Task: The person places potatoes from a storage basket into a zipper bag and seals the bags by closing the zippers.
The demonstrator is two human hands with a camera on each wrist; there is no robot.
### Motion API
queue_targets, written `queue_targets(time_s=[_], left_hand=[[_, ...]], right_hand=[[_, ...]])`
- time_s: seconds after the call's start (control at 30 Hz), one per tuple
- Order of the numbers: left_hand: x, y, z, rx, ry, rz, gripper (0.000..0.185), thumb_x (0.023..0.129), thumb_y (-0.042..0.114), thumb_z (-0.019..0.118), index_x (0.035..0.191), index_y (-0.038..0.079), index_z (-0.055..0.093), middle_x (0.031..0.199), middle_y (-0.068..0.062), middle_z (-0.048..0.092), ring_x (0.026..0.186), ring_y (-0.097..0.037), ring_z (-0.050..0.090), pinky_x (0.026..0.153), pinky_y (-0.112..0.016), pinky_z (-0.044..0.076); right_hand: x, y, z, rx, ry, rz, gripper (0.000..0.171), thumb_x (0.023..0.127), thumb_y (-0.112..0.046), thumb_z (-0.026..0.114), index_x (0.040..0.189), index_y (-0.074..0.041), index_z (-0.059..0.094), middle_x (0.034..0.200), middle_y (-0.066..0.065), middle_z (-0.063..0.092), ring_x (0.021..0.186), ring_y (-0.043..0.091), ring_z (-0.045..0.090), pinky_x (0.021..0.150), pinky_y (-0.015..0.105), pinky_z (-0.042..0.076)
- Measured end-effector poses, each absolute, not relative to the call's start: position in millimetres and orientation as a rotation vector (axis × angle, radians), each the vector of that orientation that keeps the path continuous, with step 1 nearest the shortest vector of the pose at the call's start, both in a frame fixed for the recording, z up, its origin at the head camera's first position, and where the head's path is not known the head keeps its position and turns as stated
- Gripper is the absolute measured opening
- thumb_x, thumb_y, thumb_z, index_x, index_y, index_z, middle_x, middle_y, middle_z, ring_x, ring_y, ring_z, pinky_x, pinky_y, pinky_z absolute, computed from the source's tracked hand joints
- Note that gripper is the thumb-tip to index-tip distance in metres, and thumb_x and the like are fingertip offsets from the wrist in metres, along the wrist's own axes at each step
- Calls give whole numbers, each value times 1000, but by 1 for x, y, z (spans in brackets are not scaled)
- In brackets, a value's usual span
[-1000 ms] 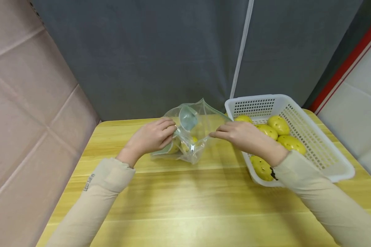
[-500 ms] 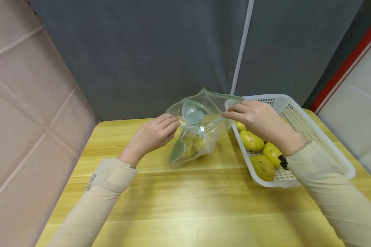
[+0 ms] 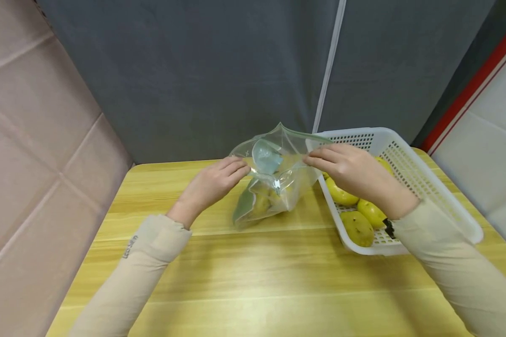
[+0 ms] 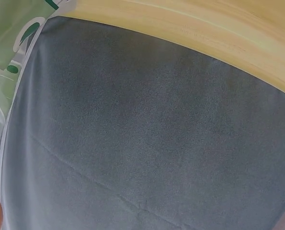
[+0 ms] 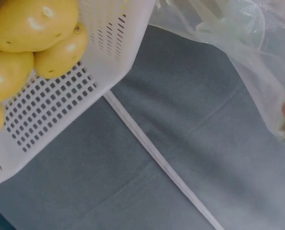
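Note:
In the head view, a clear zip bag (image 3: pixel 293 175) with pale green print is held with its mouth spread wide above the table. Yellow potatoes (image 3: pixel 261 202) show through its lower part. My left hand (image 3: pixel 214 184) pinches the left edge of the mouth. The opposite edge is gripped by my right hand (image 3: pixel 354 172), which is above the near-left part of the basket. In the left wrist view, only the bag's printed side (image 4: pixel 17 33) and a bit of finger show. The right wrist view catches the bag (image 5: pixel 248 48) and part of the fingers at its right border.
A white perforated basket (image 3: pixel 440 206) with several potatoes (image 3: pixel 357 229) stands on the right of the wooden table (image 3: pixel 253 281). Grey cloth (image 3: pixel 202 84) hangs behind the table. Pale quilted panels (image 3: pixel 38 154) rise at the left.
My right hand has moved up and to the right, pulling the bag's mouth wider. The bag has shifted right and stands more upright. My left hand has barely moved.

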State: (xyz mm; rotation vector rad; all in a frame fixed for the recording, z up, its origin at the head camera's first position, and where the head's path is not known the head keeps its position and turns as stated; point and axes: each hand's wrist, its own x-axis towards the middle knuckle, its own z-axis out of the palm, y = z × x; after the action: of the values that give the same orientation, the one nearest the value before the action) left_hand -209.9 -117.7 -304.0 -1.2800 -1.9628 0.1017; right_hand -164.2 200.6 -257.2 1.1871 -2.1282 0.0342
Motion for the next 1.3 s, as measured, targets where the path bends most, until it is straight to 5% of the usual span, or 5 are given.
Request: queue_targets(time_s=[0.37,0.57,0.8,0.9,1.3], left_hand=[[-210,-118,-308,-1274,-2020,95,33,81,-9,66,111,5,64,108,-6,68,107,-21,63,97,-29,53],[-208,-119,-308,-1278,-2059,97,33,82,-8,65,113,5,63,109,-6,67,109,-21,62,97,-29,54],[-208,-119,-309,-1280,-2065,93,32,82,-6,67,112,6,64,110,-5,68,108,-20,62,97,-29,54],[-208,-119,-310,-1286,-2066,85,31,82,-6,67,111,6,64,109,-6,68,107,-21,63,97,-29,53],[-208,-118,-311,-1304,-2081,67,29,83,-4,67,110,5,64,108,-6,67,108,-22,62,97,-29,53]], right_hand=[[-152,219,-262,1147,-2146,49,50,81,10,58,128,-6,57,128,18,61,109,36,62,87,51,54],[-142,239,-264,1069,-2197,87,42,103,-21,27,130,-5,55,128,21,59,107,37,60,82,51,53],[-136,274,-277,1000,-2304,94,48,103,-33,28,129,-3,54,125,27,57,106,42,57,88,56,51],[-133,287,-284,954,-2333,74,62,101,-44,16,125,-2,55,121,26,58,107,41,56,91,53,48],[-125,328,-314,791,-2484,61,81,95,-59,9,121,2,55,117,32,56,98,49,56,73,60,50]])
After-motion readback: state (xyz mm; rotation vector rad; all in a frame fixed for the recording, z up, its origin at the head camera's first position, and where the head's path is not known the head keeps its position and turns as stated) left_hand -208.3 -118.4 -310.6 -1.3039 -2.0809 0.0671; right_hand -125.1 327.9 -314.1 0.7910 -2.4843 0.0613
